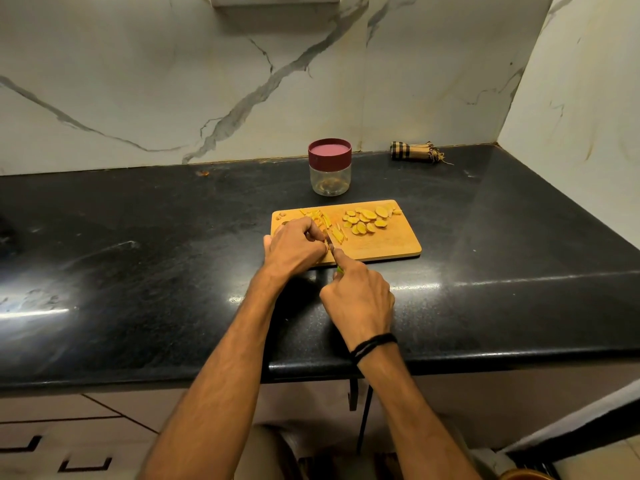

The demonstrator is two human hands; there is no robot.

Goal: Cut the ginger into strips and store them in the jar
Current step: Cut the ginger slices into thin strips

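Your right hand [360, 299] covers the knife [330, 244] handle; only a green sliver and a short length of blade show. Your left hand [294, 249] hides whatever lies under its fingers [313, 233], plus the near left corner of the cutting board [381, 245]. Contents of the jar [330, 180]: indeterminate.

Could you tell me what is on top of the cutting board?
Ginger slices lie right, cut strips left. The left hand mostly covers the ginger piece at the knife.

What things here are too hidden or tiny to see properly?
Head view:
Green-handled knife: handle buried in the right hand, blade only a sliver beside the left hand.
Yellow ginger piece being cut: under the left hand's curled fingers.
Clear plastic jar with maroon lid: contents too small to tell.
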